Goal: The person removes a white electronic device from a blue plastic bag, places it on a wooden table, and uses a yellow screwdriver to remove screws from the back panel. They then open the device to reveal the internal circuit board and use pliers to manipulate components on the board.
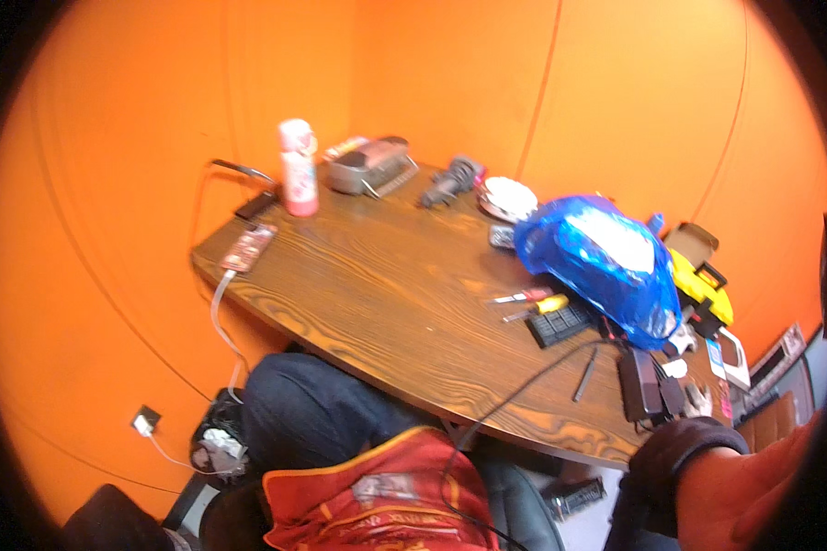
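My right hand (749, 491) is at the lower right, close up and blurred, coming out of a dark cuff (675, 455). Its fingers run into the dark rim of the picture, so I cannot see whether they hold anything. Nearest to it on the table are a black box-shaped device (640, 386) and a small grey object (698, 401) I cannot make out. My left hand is out of view. The wooden table (368, 285) also carries a large blue plastic bag (606, 271), a yellow-handled screwdriver (547, 306), a red-handled one (528, 295) and a dark ribbed panel (560, 324).
A pink bottle (300, 170), a grey case (370, 167), a dark grey tool (450, 184) and a white roll (507, 198) stand along the back. A phone (249, 246) with a white cable lies at the left edge. A black cable (524, 386) crosses the front edge toward my lap.
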Demonstrator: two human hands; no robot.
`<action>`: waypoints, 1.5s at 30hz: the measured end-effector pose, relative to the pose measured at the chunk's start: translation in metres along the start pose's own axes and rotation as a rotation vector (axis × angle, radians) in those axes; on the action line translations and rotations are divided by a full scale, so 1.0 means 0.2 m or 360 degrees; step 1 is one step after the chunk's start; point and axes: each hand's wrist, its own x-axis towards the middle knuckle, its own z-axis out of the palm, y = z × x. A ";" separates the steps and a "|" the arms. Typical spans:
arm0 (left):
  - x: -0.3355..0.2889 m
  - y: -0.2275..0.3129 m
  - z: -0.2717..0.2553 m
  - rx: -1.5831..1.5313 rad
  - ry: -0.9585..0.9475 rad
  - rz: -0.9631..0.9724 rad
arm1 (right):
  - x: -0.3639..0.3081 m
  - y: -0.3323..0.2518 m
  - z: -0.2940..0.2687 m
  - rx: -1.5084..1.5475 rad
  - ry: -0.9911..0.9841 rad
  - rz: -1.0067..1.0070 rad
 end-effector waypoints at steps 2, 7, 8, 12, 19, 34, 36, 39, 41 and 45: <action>-0.07 -0.10 0.08 0.0074 -0.0161 -0.0125 | -0.05 0.08 0.05 -0.0052 -0.0005 0.0050; -0.17 -0.29 0.26 0.0161 -0.0269 -0.0234 | -0.23 0.30 0.19 -0.0107 -0.0011 0.0076; -0.18 -0.31 0.29 0.0174 -0.0280 -0.0242 | -0.26 0.33 0.22 -0.0116 -0.0009 0.0083; -0.19 -0.39 0.38 0.0210 -0.0355 -0.0298 | -0.29 0.40 0.27 -0.0201 -0.0047 0.0137; -0.22 -0.52 0.44 0.0231 -0.0438 -0.0381 | -0.36 0.44 0.27 -0.0303 -0.0124 0.0182; -0.28 -0.51 0.68 0.0050 -0.0386 -0.0344 | -0.64 1.41 0.20 -0.1360 -0.0578 0.1133; -0.31 -0.49 0.71 -0.0002 -0.0378 -0.0310 | -0.70 1.43 0.15 -0.1520 -0.0519 0.1306; -0.37 -0.43 0.72 -0.0143 -0.0387 -0.0254 | -0.68 1.40 0.10 -0.1307 -0.0700 0.1899; -0.43 -0.37 0.74 -0.0294 -0.0396 -0.0209 | -0.64 1.40 0.11 -0.1233 -0.0733 0.1970; -0.56 -0.24 0.72 -0.0688 -0.0421 -0.0104 | -0.59 1.42 0.13 -0.1350 -0.1000 0.2170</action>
